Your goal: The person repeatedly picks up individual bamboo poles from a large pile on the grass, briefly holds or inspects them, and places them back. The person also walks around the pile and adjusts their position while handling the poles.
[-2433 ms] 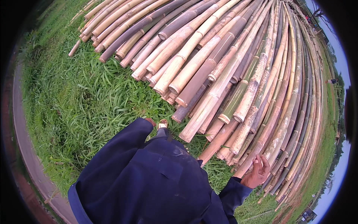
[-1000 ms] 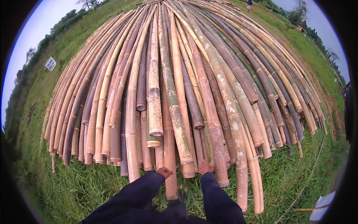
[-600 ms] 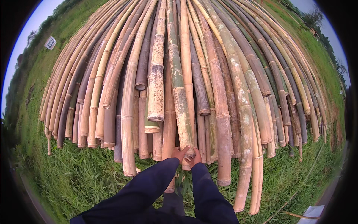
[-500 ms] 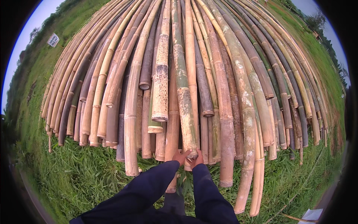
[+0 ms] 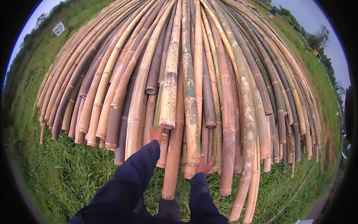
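Observation:
Many long bamboo poles lie side by side, their cut ends facing me. My left hand is raised at the lower end of a pale pole with dark speckles. Its fingers are apart, one tip at the pole's rim, not wrapped around it. Lower and to the right, my right hand is beside the end of a green pole with a pale blotched tip. Those fingers are spread too, and nothing shows in them. Between my arms a tan pole reaches out farther than its neighbours.
On the right, a long blotched pole sticks out well toward me. Green grass borders the poles. A white sign stands far left. Far off at upper right a person is on the grass.
Both hands were together at the blotched tip of the green pole. My left hand has moved up and left to the speckled pole; my right has come off the tip, slightly right.

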Demonstrator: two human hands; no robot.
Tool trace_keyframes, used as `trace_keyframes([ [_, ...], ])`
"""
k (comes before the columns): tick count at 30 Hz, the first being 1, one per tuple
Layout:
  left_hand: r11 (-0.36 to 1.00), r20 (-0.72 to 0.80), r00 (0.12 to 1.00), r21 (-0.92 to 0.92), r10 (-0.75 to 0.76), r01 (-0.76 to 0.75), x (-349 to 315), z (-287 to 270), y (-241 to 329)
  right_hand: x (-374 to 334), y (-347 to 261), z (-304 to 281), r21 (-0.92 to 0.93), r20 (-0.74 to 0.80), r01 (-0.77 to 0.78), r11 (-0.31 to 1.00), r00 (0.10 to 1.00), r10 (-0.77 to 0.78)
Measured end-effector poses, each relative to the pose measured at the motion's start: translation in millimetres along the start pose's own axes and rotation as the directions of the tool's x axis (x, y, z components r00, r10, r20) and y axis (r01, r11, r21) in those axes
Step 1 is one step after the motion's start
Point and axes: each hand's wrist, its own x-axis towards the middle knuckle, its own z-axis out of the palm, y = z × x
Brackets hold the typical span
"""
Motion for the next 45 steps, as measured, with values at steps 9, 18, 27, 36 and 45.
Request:
trace_keyframes([
  [9,0.992,-0.001,0.994,-0.051,-0.114,0.113,-36,-6,-72,-3,15,-4,0.307,0.586,-0.784,0.54,0.603,0.541],
  [18,0.941,0.516,0.805,0.304,-0.294,0.15,-128,39,-99,-29,1,3,0.486,0.598,-0.613,0.624,0.753,0.275],
  [27,0.918,0.533,0.787,-0.046,-0.311,0.394,-156,-32,8,-127,-93,-18,0.447,0.55,-0.286,0.848,0.835,-0.008],
  [36,0.939,0.56,0.82,-0.201,-0.122,0.277,-121,-239,132,-295,-179,21,0.503,0.842,-0.297,0.811,0.379,-0.384],
  [45,0.563,-0.077,0.983,0.826,0.167,-0.031,40,-556,188,-401,-185,185,0.28,0.95,0.058,0.958,-0.159,-0.268],
])
